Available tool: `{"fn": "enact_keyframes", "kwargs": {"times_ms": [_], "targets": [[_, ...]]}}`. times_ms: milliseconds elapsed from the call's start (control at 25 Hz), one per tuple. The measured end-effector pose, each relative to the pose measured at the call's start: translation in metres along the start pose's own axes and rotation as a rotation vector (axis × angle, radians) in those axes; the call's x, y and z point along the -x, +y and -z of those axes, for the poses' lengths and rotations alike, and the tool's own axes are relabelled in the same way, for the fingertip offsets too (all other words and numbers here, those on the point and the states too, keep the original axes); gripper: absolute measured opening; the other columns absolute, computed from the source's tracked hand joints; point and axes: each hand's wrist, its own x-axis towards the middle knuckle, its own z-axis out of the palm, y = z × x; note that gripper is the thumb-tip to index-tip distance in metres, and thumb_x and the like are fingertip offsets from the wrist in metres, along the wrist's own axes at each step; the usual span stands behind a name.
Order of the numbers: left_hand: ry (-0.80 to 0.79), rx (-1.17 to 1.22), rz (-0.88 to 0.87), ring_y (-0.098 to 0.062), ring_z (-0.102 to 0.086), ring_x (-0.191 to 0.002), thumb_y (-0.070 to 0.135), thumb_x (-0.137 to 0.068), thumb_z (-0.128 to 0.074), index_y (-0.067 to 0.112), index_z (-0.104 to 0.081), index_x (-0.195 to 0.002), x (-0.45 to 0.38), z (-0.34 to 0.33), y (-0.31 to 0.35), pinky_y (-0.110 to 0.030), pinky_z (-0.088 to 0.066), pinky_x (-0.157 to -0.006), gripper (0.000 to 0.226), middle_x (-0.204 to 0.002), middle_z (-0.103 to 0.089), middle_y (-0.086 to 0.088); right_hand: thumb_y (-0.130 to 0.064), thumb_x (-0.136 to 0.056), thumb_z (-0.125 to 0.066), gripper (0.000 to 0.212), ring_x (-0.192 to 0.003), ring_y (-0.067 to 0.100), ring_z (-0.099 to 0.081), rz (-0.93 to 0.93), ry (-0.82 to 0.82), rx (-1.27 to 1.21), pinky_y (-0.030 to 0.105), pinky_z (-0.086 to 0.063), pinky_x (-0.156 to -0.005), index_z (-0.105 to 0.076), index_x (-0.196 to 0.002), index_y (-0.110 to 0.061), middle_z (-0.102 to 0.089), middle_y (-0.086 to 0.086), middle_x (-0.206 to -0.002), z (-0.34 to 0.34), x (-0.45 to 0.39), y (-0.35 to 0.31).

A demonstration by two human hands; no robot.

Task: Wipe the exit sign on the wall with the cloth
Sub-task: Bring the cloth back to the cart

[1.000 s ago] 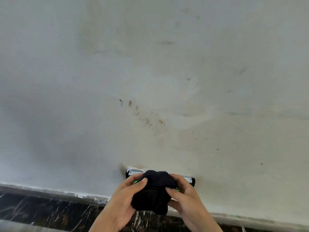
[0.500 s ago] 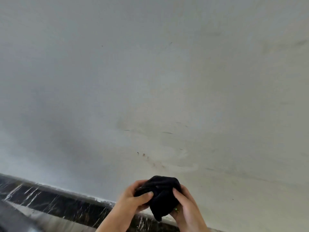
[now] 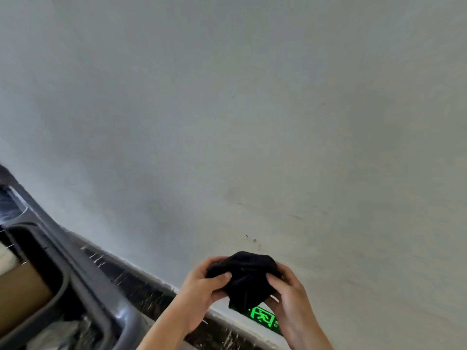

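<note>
A bunched black cloth point(image 3: 243, 276) is held in front of the wall by both hands. My left hand point(image 3: 202, 289) grips its left side, thumb on top. My right hand point(image 3: 288, 294) grips its right side. Just below the cloth, low on the wall, part of the exit sign point(image 3: 262, 317) shows a glowing green running figure on black. The cloth and my right hand hide the rest of the sign. The cloth is held slightly above the sign, apart from the lit face.
A pale grey wall point(image 3: 252, 122) with faint scuffs and small brown spots point(image 3: 254, 240) fills most of the view. A dark marble skirting point(image 3: 141, 284) runs diagonally below it. At lower left stands a grey bin-like container point(image 3: 83, 279) with brown cardboard point(image 3: 22, 291) inside.
The view has swung left and tilted, so the grey container has come into sight. Both hands keep hold of the cloth, now raised off the sign, so its green figure shows below.
</note>
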Motion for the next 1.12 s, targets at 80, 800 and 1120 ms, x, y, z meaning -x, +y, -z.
{"fn": "enact_keyframes", "kwargs": {"times_ms": [80,800,1120], "targets": [[0.047,0.043,-0.031,-0.035,-0.074,-0.101,-0.016,-0.089,-0.06,-0.001,-0.067,-0.116,0.009,0.023,0.012,-0.034,-0.063,-0.073,0.031,-0.11,-0.075,-0.02,-0.001,-0.086,-0.061,0.021,-0.093,0.029,-0.071,-0.024,-0.051,0.048,0.033,-0.057,-0.062,-0.076,-0.092,-0.015,-0.076,0.01,-0.096,-0.024,-0.009,0.005],[0.901,0.265,-0.164,-0.027,-0.071,-0.098,-0.003,-0.096,-0.062,0.008,-0.065,-0.11,0.091,0.258,0.034,-0.026,-0.06,-0.059,0.018,-0.109,-0.072,-0.012,-0.005,-0.083,-0.066,0.018,-0.089,0.021,-0.072,-0.113,-0.491,0.497,0.037,-0.058,-0.083,-0.073,-0.095,-0.017,-0.076,0.006,-0.095,-0.298,-0.056,0.165],[1.049,0.266,-0.103,-0.021,-0.068,-0.084,-0.008,-0.094,-0.062,0.009,-0.066,-0.1,0.055,0.28,0.012,-0.024,-0.055,-0.054,0.019,-0.099,-0.07,-0.011,-0.007,-0.081,-0.066,0.023,-0.088,0.021,-0.069,-0.012,-0.387,0.815,0.041,-0.054,-0.086,-0.069,-0.079,-0.03,-0.075,-0.001,-0.09,-0.306,-0.087,0.204]]}}
